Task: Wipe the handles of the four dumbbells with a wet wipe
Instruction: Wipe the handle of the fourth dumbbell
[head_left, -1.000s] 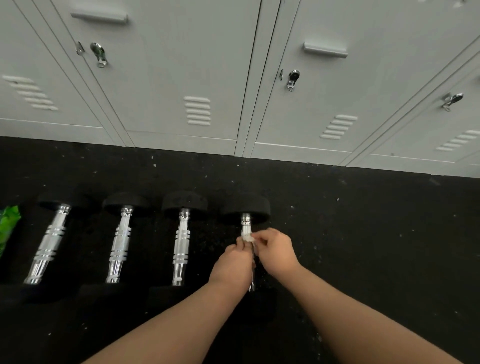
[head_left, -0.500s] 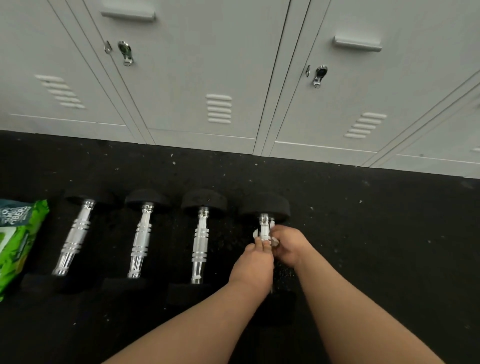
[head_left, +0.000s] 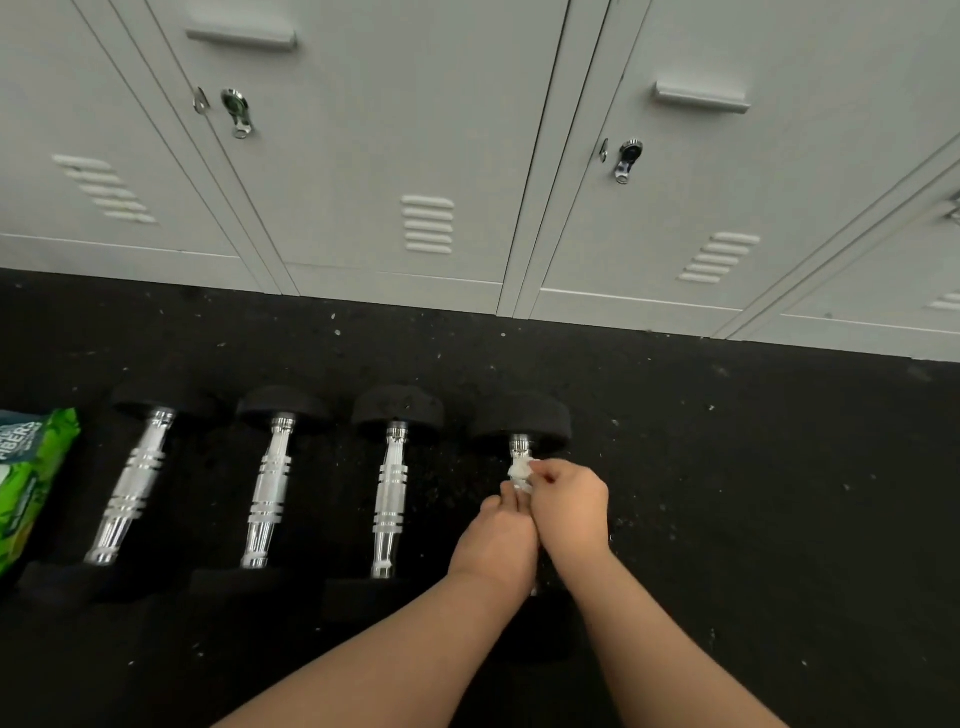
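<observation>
Several dumbbells with chrome handles and black ends lie side by side on the black floor: the first dumbbell (head_left: 136, 483), the second dumbbell (head_left: 270, 483), the third dumbbell (head_left: 392, 493) and the rightmost dumbbell (head_left: 521, 421). My left hand (head_left: 496, 540) is closed around the lower part of the rightmost handle. My right hand (head_left: 569, 506) pinches a small white wet wipe (head_left: 519, 470) against the upper part of that handle, just below its far black end. Most of that handle is hidden by both hands.
A green pack of wipes (head_left: 28, 478) lies at the left edge beside the first dumbbell. Grey lockers (head_left: 395, 156) with latches stand along the far side of the speckled black floor (head_left: 753, 467).
The view has shifted, so the row sits further right and the green pack shows more. The wipe under my right hand stays near the top of the rightmost handle.
</observation>
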